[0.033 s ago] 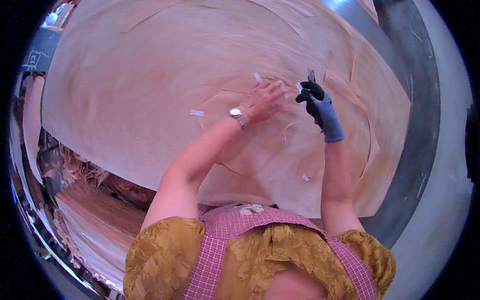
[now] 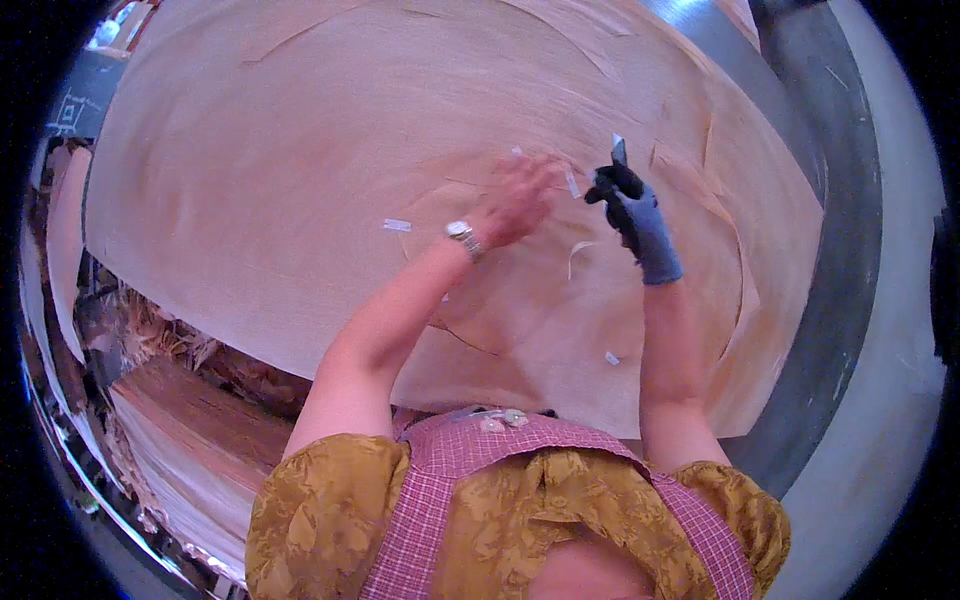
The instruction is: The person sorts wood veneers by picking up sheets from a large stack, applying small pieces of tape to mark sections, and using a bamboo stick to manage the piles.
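Ragged scraps (image 2: 165,338) lie past the near left edge of a broad, creased tan sheet (image 2: 300,140). Mid-sheet come a white strip (image 2: 397,225), then the bare left hand (image 2: 515,200), blurred, its grip impossible to tell; apart from it, the gloved right hand (image 2: 640,215) clasps a blade (image 2: 619,152). Beyond the right edge curves a dark band (image 2: 848,250).

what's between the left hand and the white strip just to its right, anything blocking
Nothing visible stands in the way: the left hand is right beside the white strip on the pale sheet, though blur hides whether they touch.
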The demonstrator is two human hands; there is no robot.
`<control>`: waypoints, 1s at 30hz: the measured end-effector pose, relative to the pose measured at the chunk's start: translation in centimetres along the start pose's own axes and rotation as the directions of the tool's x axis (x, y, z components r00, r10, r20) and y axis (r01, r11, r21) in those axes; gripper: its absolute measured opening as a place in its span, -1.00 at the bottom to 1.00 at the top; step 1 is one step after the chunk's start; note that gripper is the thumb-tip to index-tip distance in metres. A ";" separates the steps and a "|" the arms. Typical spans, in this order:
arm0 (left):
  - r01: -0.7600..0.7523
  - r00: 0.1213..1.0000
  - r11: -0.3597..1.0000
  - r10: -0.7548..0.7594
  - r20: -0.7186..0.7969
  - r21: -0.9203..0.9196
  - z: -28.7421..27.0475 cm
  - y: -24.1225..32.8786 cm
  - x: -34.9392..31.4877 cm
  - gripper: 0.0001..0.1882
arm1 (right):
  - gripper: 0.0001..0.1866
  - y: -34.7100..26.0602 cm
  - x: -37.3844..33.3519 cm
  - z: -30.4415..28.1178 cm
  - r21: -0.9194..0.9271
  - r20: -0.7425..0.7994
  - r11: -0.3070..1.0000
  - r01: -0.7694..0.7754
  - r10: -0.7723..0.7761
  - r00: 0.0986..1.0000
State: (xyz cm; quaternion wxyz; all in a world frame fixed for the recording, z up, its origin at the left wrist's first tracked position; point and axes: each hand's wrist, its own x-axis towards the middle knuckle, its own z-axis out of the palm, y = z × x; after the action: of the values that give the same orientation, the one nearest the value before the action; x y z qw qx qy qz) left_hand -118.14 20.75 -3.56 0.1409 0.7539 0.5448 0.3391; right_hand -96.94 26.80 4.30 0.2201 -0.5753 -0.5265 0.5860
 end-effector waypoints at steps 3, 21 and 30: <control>0.413 0.896 0.901 -0.376 -0.235 0.131 -2.4 -4.9 -4.7 -0.51 | -0.75 -0.5 1.7 6.2 -0.005 0.173 0.999 -0.038 0.038 0.984; 0.249 0.967 0.881 -0.247 -0.058 0.403 -3.9 -3.4 -10.1 -0.30 | -0.74 4.0 -1.9 12.3 0.006 0.198 0.987 -0.163 0.159 0.967; 0.274 0.951 0.897 -0.306 0.038 0.347 -6.4 -0.4 -6.5 -0.43 | -0.81 6.7 -2.5 12.1 0.091 -0.121 0.996 0.011 0.000 0.993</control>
State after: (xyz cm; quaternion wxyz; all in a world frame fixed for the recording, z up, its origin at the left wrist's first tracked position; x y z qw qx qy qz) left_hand -123.82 13.94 -1.49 0.0835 0.6919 0.6940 0.1809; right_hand -104.95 17.93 -3.09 0.2794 -0.5976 -0.4865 0.5729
